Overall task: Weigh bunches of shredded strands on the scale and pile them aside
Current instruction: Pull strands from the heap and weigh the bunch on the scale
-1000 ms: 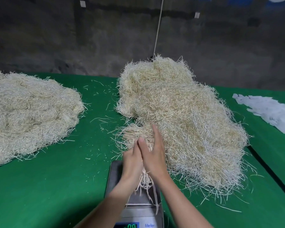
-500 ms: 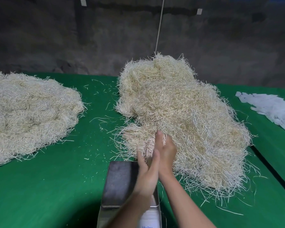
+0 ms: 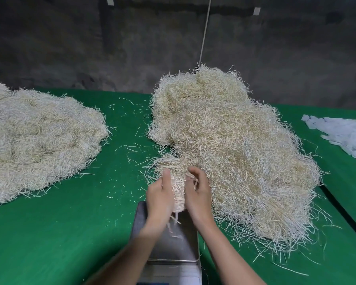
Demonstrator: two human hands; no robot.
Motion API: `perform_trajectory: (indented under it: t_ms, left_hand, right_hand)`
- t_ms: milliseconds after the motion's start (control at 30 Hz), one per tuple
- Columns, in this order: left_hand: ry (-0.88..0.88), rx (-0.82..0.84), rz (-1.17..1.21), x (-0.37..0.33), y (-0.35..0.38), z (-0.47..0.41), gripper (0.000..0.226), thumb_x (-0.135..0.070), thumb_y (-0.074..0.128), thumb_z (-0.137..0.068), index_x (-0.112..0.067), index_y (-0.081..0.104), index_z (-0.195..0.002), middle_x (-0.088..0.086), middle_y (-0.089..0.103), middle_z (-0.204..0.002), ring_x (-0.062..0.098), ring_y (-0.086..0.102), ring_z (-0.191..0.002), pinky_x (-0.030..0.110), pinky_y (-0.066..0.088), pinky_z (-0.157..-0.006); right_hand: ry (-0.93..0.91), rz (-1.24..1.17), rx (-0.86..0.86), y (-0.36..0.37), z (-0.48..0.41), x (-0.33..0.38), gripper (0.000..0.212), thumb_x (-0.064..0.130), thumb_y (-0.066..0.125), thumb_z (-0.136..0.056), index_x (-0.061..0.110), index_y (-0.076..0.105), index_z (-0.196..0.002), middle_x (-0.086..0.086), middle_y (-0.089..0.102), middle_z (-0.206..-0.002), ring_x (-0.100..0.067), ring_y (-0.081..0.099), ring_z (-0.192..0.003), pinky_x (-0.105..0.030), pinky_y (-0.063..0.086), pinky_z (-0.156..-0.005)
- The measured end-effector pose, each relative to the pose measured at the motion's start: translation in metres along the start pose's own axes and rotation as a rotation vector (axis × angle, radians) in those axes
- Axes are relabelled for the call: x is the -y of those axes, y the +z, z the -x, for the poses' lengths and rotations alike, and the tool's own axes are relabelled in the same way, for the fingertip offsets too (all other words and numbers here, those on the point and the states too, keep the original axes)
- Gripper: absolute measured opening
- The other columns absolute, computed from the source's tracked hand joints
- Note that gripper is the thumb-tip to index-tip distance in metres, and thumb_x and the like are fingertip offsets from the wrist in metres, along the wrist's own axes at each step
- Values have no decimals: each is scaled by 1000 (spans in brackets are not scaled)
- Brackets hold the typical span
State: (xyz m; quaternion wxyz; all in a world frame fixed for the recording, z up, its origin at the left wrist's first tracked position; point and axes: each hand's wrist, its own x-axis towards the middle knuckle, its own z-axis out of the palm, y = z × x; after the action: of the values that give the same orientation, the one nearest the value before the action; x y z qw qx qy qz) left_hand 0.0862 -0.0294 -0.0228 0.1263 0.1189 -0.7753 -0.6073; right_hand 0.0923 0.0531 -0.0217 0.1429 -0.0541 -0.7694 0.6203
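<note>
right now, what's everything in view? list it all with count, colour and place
left pile: one, pale straw, left of the table
big pile: one, pale straw, centre to right of the table
bunch: one, pale straw, between the hands at the scale's far end
scale: one, grey steel, near edge, centre
loose strands: many, pale, scattered on the cloth between the piles
paper bits: a heap, white, far right
table: one, green cloth
cord: one, white, hanging down the wall behind the big pile
tags: two, white, high on the dark wall
left hand: one, holds the bunch's left side
right hand: one, holds its right side
</note>
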Motion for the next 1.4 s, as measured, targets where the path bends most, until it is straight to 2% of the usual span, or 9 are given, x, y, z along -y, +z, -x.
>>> perform_trajectory:
  t_ms: [133, 233, 433, 633, 833, 933, 1100, 1267, 1400]
  left_hand:
    - [245, 232, -142, 0, 0, -17, 35, -47, 36, -95, -18, 54, -100, -14, 53, -77, -5, 52, -63, 7, 38, -55]
    - [104, 48, 159, -9, 5, -14, 46, -60, 36, -86, -22, 43, -111, -14, 53, -93, -20, 51, -77, 1, 35, -63]
    - [-498, 255, 424, -12, 17, 27, 117, -86, 37, -51, -16, 32, -145, 5, 45, -142, 14, 50, -119, 33, 48, -93]
    - [-428, -54, 344, -14, 3, -4, 56, -59, 37, -93, -10, 53, -71, 2, 48, -51, 14, 46, -42, 19, 35, -39]
    - [-388, 139, 202, -20, 6, 7, 49, -64, 27, -92, -20, 50, -96, -2, 52, -76, 13, 45, -62, 26, 31, -50]
    - [-544, 138, 441, -24, 1, -12, 51, -53, 34, -97, -13, 54, -74, -4, 49, -42, 10, 48, -34, 13, 31, -33]
    - [-521, 208, 255, -8, 6, -1, 46, -48, 47, -95, -7, 55, -77, 6, 44, -58, 15, 46, -53, 22, 35, -51]
    - [-57, 270, -190, -3, 0, -20, 37, -52, 55, -88, -16, 50, -91, -7, 53, -98, 12, 53, -83, 27, 44, -71]
    - [11, 146, -178, 0, 7, -20, 32, -45, 56, -89, -20, 44, -105, 3, 57, -103, 12, 56, -83, 18, 42, -62]
  right_hand:
    - [134, -74, 319, -1, -9, 11, 49, 65, 31, -88, 39, 58, -120, 17, 50, -130, 6, 50, -112, -25, 41, -101]
    - [196, -104, 64, 5, -7, 11, 55, 60, 45, -87, 15, 66, -112, -1, 69, -96, -4, 64, -91, -31, 48, -94]
    - [189, -65, -228, 7, -14, 11, 22, 43, 40, -98, 23, 48, -93, 16, 47, -82, -3, 46, -78, -20, 33, -71]
    - [-146, 193, -77, 13, 30, -8, 29, 42, 38, -94, 27, 42, -70, 8, 45, -56, -3, 38, -51, -22, 30, -51]
    - [-32, 136, -104, 0, 2, -2, 46, 14, 43, -97, 14, 39, -52, 1, 38, -48, -10, 31, -46, -34, 26, -54]
    - [-109, 188, -106, 15, 14, -4, 47, 13, 39, -98, 25, 32, -53, 9, 33, -44, -4, 34, -43, -20, 23, -43]
    - [-46, 169, -4, -4, 2, -13, 45, 10, 44, -96, 20, 37, -54, 7, 38, -51, -4, 30, -45, -26, 24, -50]
    - [217, -232, 276, -18, -4, -5, 39, 45, 37, -96, 39, 42, -134, 22, 36, -134, 4, 37, -114, -29, 28, -97]
    - [278, -324, 364, -13, 2, 2, 29, 51, 47, -89, 35, 58, -111, 27, 53, -116, 9, 46, -111, -20, 35, -99]
